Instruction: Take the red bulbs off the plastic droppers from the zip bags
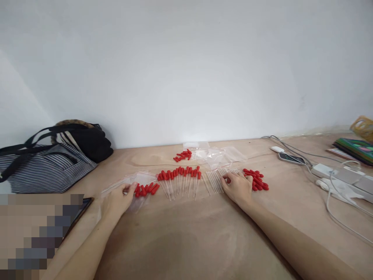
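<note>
My left hand [121, 198] is closed in a pinch at the left edge of a small pile of red rubber bulbs [150, 189], with one bulb at its fingertips. Those bulbs lie on a clear plastic bag [116, 181]. Over a row of bare glass dropper tubes [214, 182], my right hand [239, 188] has its fingers bent down and closed at the tubes; the hand partly hides them. Between the hands, several glass droppers with red bulbs [179, 179] lie side by side. Another pile of red bulbs [256, 179] sits just right of my right hand.
Farther back lie small red bulbs [183, 155] and clear bags [217, 155] by the wall. A striped bag [49, 167] and a black bag [97, 144] stand left, near a dark-edged tablet [84, 206]. Cables, a power strip [335, 175] and a small device [291, 158] occupy the right.
</note>
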Tool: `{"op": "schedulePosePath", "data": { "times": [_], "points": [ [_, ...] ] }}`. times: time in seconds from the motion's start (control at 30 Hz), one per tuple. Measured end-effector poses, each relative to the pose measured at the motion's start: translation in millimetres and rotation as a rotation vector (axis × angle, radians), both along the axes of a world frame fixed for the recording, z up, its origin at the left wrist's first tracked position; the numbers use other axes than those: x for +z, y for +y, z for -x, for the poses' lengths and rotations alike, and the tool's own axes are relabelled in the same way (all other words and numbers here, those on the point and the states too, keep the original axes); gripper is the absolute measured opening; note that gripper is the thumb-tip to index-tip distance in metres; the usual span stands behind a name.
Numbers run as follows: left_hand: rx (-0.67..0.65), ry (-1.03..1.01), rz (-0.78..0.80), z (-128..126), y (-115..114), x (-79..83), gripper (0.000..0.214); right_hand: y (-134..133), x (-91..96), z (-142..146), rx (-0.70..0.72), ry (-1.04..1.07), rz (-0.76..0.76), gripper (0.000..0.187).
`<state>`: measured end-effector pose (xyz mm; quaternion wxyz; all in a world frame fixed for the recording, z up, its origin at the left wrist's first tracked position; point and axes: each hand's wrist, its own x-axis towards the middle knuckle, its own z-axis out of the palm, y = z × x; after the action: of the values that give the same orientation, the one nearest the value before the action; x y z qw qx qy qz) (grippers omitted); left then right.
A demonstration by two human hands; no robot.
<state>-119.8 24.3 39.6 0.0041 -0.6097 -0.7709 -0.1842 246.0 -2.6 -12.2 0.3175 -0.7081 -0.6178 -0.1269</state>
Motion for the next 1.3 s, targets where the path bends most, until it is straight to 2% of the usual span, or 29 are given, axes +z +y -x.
{"op": "schedulePosePath", "data": {
  "times": [0.03, 0.1, 0.13, 0.17, 0.27, 0.37, 0.4, 0.5, 0.6, 0.9, 1.0, 1.1, 1.17, 1.3],
  "points": [
    [0.01, 0.033, -0.053, -1, -1, 1.3, 0.036, -5, -0.2, -1, 0.023, -0.019, -0.026, 0.026],
    [-0.056, 0.105, -0.215, -9, -4, 3.3, 0.033, -16, -0.7, -3, 0.073, -0.048, -0.065, 0.026],
    [-0.118, 0.133, -0.297, -17, -6, 3.2, 0.03, -21, -0.8, -3, 0.099, -0.057, -0.077, 0.026],
    [-0.236, 0.144, -0.358, -27, -9, 2.1, 0.028, -26, -0.9, -3, 0.125, -0.066, -0.085, 0.026],
    [-0.41, 0.14, -0.349, -72, -17, -6.4, 0.019, -36, -0.8, 0, 0.188, -0.096, -0.109, 0.027],
    [-0.646, 0.169, -0.295, -124, -24, -16.0, 0.011, -39, -0.1, 3, 0.223, -0.115, -0.127, 0.026],
    [-0.681, 0.179, -0.286, -140, -25, -17.8, 0.01, -39, 0.3, 3, 0.226, -0.112, -0.132, 0.026],
    [-0.665, 0.213, -0.26, -175, -23, -18.2, 0.012, -39, 1.5, 4, 0.23, -0.092, -0.148, 0.024],
    [-0.611, 0.271, -0.225, -192, -16, -16.2, 0.015, -38, 2.5, 3, 0.246, -0.079, -0.168, 0.026],
    [-0.55, 0.306, -0.188, -210, -12, -20.1, 0.016, -36, 3.8, 9, 0.272, -0.063, -0.157, 0.026],
    [-0.541, 0.279, -0.179, -204, -17, -17.7, 0.019, -37, 5.0, 9, 0.272, -0.08, -0.167, 0.028],
    [-0.585, 0.125, -0.127, -184, -26, -17.2, 0.024, -40, 7.4, 14, 0.293, -0.05, -0.178, 0.031],
    [-0.684, -0.059, -0.076, -167, -36, -19.7, 0.027, -44, 8.7, 24, 0.37, 0.069, -0.141, 0.031],
    [-0.848, -0.317, -0.064, -144, -59, -27.6, 0.028, -55, 7.4, 55, 0.646, 0.508, 0.008, 0.031]
  ]
}}
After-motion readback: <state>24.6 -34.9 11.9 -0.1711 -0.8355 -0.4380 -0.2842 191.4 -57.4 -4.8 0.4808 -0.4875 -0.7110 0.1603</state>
